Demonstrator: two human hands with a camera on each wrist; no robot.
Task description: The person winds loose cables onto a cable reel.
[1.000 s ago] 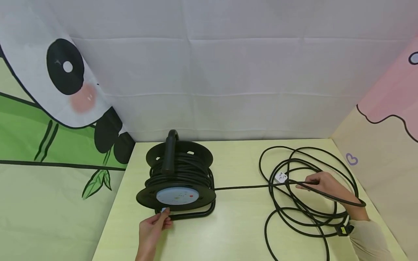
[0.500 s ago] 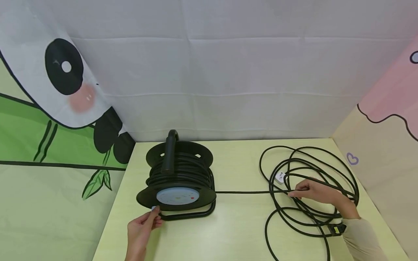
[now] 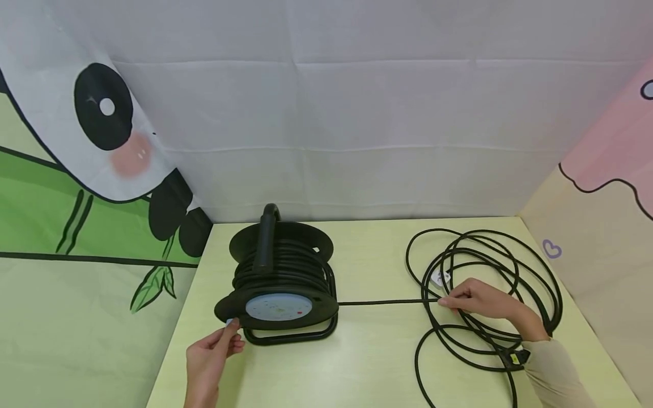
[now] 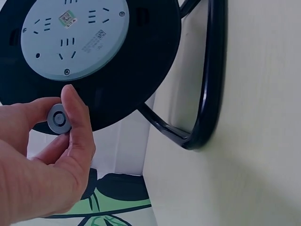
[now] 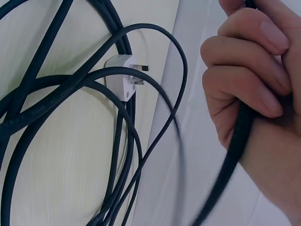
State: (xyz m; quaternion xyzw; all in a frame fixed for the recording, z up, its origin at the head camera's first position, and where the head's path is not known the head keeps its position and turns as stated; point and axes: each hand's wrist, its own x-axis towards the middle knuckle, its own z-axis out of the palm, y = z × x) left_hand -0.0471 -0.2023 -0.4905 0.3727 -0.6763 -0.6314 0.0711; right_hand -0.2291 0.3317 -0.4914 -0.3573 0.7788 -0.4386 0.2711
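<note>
A pale table (image 3: 377,357) meets a white cloth backdrop (image 3: 382,119) at its far edge; cartoon-printed cloths rise left and right. The black cable reel (image 3: 278,324) stands at the left. Near its left side, the left hand (image 3: 208,357) pinches the grey knob (image 4: 59,120) between thumb and finger. At right, the right hand (image 3: 479,297) curls its fingers round the cable (image 3: 382,302) above the loose loops. Those loops reach near the table's right edge; between them and the reel, one taut strand crosses the tabletop.
</note>
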